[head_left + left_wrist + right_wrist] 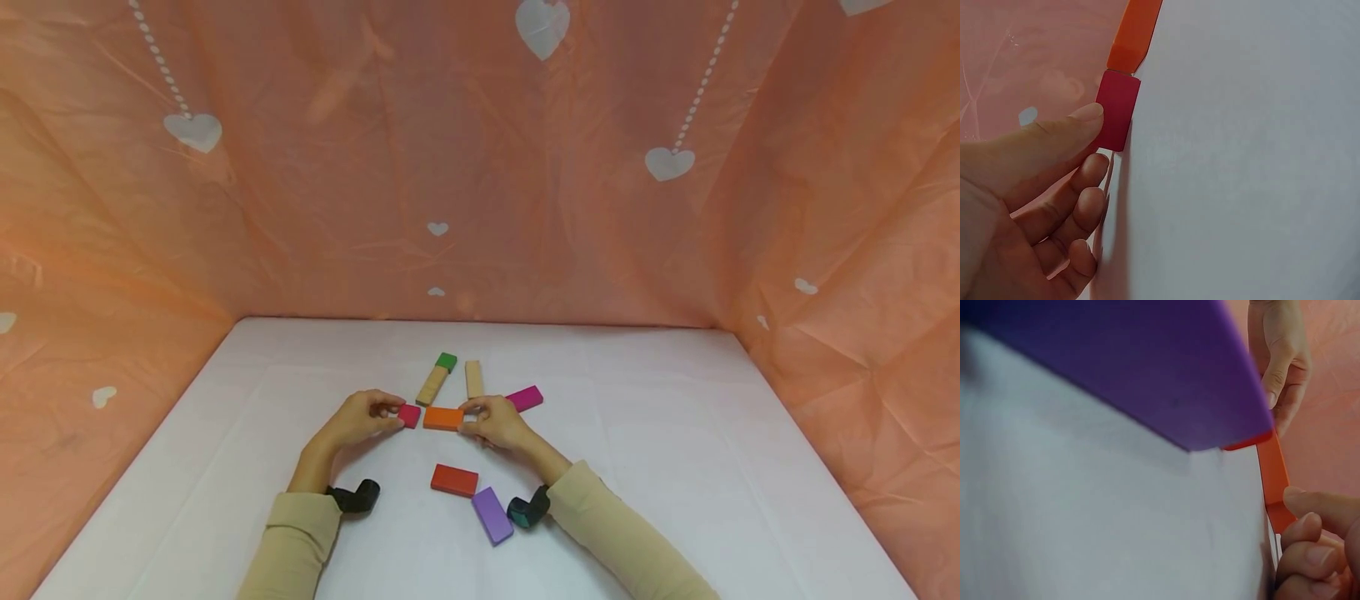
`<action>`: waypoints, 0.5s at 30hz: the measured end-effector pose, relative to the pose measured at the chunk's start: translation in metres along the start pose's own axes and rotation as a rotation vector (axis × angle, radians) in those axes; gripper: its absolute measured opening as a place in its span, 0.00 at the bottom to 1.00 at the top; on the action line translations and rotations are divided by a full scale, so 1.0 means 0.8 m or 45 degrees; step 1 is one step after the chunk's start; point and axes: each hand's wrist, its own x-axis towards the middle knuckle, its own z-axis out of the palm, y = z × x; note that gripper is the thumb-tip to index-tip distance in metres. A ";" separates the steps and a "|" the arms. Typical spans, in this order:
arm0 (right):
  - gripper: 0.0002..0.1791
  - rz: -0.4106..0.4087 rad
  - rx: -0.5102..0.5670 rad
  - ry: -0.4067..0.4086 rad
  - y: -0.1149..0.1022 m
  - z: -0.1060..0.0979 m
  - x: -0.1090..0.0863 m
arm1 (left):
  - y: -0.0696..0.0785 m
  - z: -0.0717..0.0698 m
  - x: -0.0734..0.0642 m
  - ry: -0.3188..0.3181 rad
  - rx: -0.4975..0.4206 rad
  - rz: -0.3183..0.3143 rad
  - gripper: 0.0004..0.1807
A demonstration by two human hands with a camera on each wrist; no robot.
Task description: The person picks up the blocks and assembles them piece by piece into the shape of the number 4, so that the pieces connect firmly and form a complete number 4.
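My left hand (357, 420) pinches a small crimson block (408, 416) between thumb and fingers; in the left wrist view the thumb lies on the near side of the crimson block (1118, 109). Just right of it lies an orange block (442, 418), a narrow gap apart in the head view. The right hand (497, 422) grips the orange block's right end, with the thumb against the orange block (1274, 472) in the right wrist view. Behind the hands are a plain wooden block (432, 386) with a green block (447, 362) at its far end.
A second plain wooden block (474, 379) and a magenta block (526, 398) lie behind the right hand. Nearer me are a red block (454, 480) and a purple block (492, 516), close to the right wrist camera (529, 507). Orange cloth (480, 275) surrounds the white table (645, 375).
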 end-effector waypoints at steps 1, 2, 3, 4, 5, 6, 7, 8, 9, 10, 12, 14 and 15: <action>0.20 -0.001 0.002 0.000 0.000 0.000 0.000 | 0.000 0.001 0.000 0.001 -0.002 0.003 0.19; 0.20 -0.005 0.002 0.000 0.001 0.000 0.000 | 0.000 0.001 0.001 0.002 -0.005 0.003 0.19; 0.20 -0.008 0.004 0.001 0.002 0.001 0.000 | 0.000 0.001 0.001 0.001 0.000 0.006 0.19; 0.20 -0.010 0.005 0.000 0.002 0.001 0.000 | 0.000 0.002 0.001 0.001 -0.003 0.000 0.19; 0.20 -0.012 0.005 0.000 0.002 0.001 0.000 | 0.001 0.002 0.002 -0.003 -0.007 -0.008 0.19; 0.20 -0.014 0.004 0.000 0.002 0.001 0.000 | 0.001 0.003 0.002 -0.003 -0.008 -0.016 0.19; 0.20 -0.015 0.005 0.001 0.002 0.001 0.000 | 0.002 0.004 0.002 -0.002 -0.009 -0.023 0.19; 0.20 -0.016 0.005 0.002 0.001 0.001 0.000 | 0.003 0.004 0.002 -0.004 -0.007 -0.023 0.19; 0.20 -0.014 0.008 0.002 0.001 0.000 -0.001 | 0.003 0.004 0.003 -0.004 -0.002 -0.024 0.19; 0.20 -0.015 0.008 0.003 0.001 0.000 -0.001 | 0.004 0.005 0.003 -0.004 -0.001 -0.026 0.19; 0.20 -0.014 0.012 0.005 0.000 0.000 -0.002 | 0.005 0.006 0.004 -0.001 0.008 -0.021 0.19; 0.20 -0.018 0.016 0.004 0.000 0.000 -0.002 | 0.005 0.006 0.004 0.001 0.018 -0.007 0.19; 0.20 -0.019 0.019 0.004 0.000 0.000 -0.002 | 0.006 0.006 0.004 0.005 0.016 -0.008 0.19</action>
